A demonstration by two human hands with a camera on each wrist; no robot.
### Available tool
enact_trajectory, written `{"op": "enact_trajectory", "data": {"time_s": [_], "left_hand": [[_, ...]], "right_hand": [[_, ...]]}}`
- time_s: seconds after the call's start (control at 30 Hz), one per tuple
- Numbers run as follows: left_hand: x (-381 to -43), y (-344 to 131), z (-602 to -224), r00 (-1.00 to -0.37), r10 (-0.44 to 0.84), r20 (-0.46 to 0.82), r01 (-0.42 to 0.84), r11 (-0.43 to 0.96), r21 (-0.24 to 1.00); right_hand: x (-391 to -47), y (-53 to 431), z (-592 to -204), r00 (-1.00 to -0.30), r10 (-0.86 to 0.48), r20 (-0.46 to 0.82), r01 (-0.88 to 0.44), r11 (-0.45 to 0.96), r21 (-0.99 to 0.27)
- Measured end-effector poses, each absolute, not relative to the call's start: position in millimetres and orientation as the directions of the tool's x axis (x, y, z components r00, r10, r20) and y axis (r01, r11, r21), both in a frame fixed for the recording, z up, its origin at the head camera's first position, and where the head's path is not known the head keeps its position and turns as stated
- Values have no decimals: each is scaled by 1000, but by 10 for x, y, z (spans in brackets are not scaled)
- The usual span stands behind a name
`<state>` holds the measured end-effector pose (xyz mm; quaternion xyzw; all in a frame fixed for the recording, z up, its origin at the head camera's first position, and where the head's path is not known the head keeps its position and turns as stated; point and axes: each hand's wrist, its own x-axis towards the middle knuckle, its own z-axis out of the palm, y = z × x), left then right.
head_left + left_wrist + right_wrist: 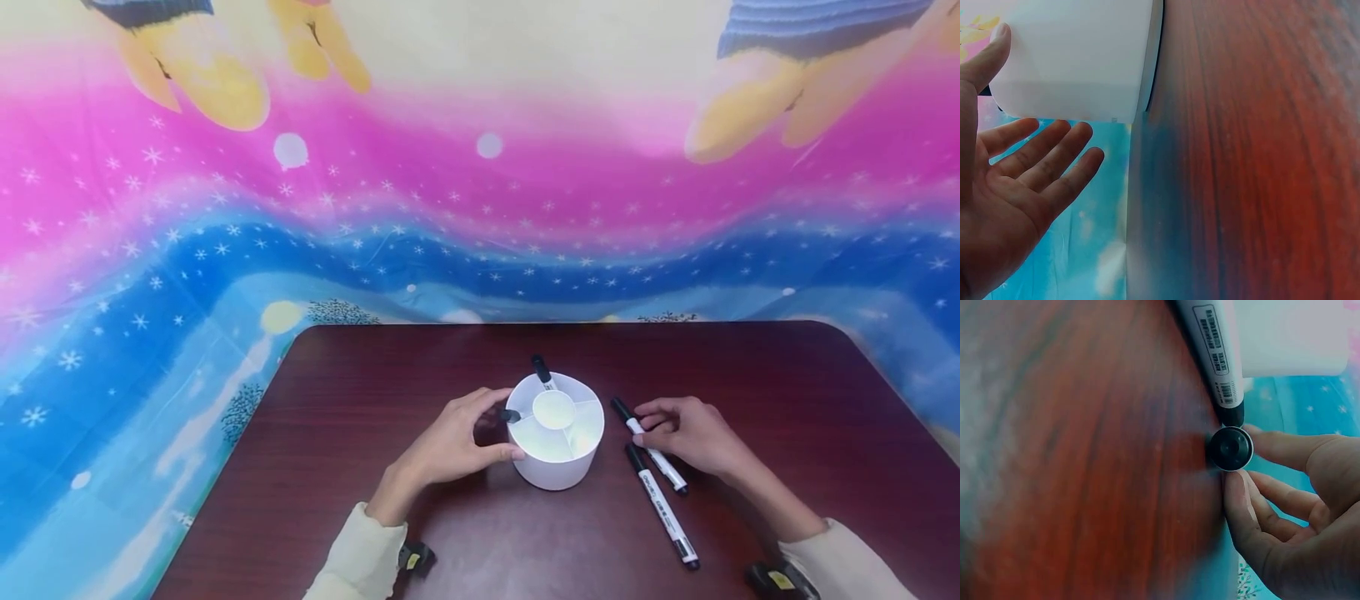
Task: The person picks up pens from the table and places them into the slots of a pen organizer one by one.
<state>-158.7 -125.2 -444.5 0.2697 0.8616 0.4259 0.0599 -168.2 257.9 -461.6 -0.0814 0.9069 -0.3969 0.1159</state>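
Organizer (557,473) upright on the glossy wood-grain table (375,367): smooth, white, round, partitioned about a central well. Left hand (453,437) spread, thumb against its wall, presumably for steadying. Right hand (701,437) pinches a slim cylindrical marker (662,465) between thumb and fingertips, likely for control; second marker (663,507) just beside.

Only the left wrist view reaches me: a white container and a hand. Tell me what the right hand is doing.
Observer: The right hand pinches a black-and-white marker.
Operator: Report what pokes out of the container.
Observer: Two black ends show at the rim of the white container: a capped marker at the far side, and a black tip by the left hand.
Operator: Name anything beside the pinched one.
Observer: A loose marker lies on the table.
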Motion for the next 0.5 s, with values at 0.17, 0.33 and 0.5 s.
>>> {"op": "enact_trajectory", "data": {"time_s": [0.17, 0.33, 0.5], "left_hand": [[-1583, -1242, -4443, -850, 510, 130, 418, 503, 756], [-1585, -1240, -4440, -848, 513, 130, 421, 506, 753], [-1595, -1267, -4437, -847, 512, 140, 421, 488, 764]], "right_hand": [[-1693, 2605, -4539, -953, -252, -170, -32, 639, -768], [-1681, 2675, -4338, -953, -252, -170, 5, 547, -837], [-1656, 2669, -4116, -963, -246, -108, -23, 474, -880]]}}
